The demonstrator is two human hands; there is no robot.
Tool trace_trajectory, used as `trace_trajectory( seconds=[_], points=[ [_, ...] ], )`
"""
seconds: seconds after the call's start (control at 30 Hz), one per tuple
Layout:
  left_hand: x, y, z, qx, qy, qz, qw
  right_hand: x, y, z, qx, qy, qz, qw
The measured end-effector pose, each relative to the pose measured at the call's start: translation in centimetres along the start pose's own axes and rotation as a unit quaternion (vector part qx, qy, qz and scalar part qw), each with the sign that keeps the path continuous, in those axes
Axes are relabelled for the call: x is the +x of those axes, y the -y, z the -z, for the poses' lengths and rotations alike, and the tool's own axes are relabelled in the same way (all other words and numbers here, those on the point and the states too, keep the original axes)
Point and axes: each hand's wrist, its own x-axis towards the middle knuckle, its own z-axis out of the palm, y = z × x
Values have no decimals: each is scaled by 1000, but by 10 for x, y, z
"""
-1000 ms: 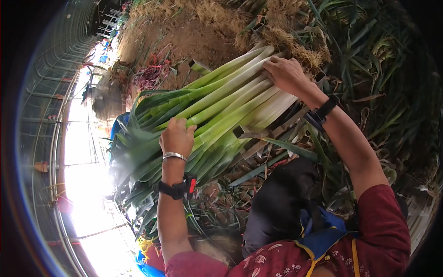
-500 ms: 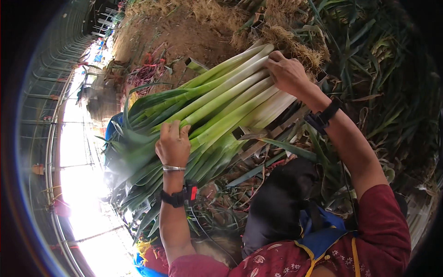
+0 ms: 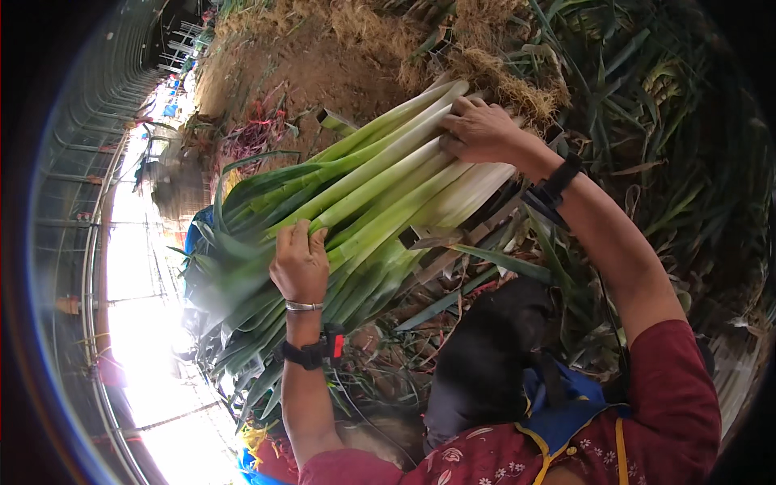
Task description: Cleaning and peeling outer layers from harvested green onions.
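A thick pile of leeks (image 3: 380,190) lies slantwise before me, white root ends at the upper right and dark green leaves spreading to the lower left. My left hand (image 3: 299,263) is closed at the green part, thumb and fingers around a leek stalk. Over the white ends, my right hand (image 3: 485,133) curls its fingers on a leek at the top of the pile; its fingertips are partly hidden among the stalks. The leeks rest between the short metal uprights of a rack (image 3: 411,238), most of which is covered.
Trimmed roots (image 3: 517,85) lie heaped beyond the white ends. Loose leek leaves (image 3: 647,162) cover the right side. Reddish-purple strings (image 3: 255,133) lie on the brown soil (image 3: 315,61). A curved, ribbed wall (image 3: 73,210) runs along the left. My dark-clad knee (image 3: 485,347) is close below the rack.
My right hand has shifted slightly left along the white ends, and its fingers have changed position. My left hand stays at nearly the same place on the stalks.
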Motion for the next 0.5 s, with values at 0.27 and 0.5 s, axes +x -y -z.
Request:
trace_trajectory(
  seconds=[0.27,0.5],
  points=[
    [4,0,0,26,65,49,996,-2,-3,5,-19,10,18,1000],
    [19,-9,7,103,166,-3,981,3,-22,-9,-29,-84,83,993]
  ],
)
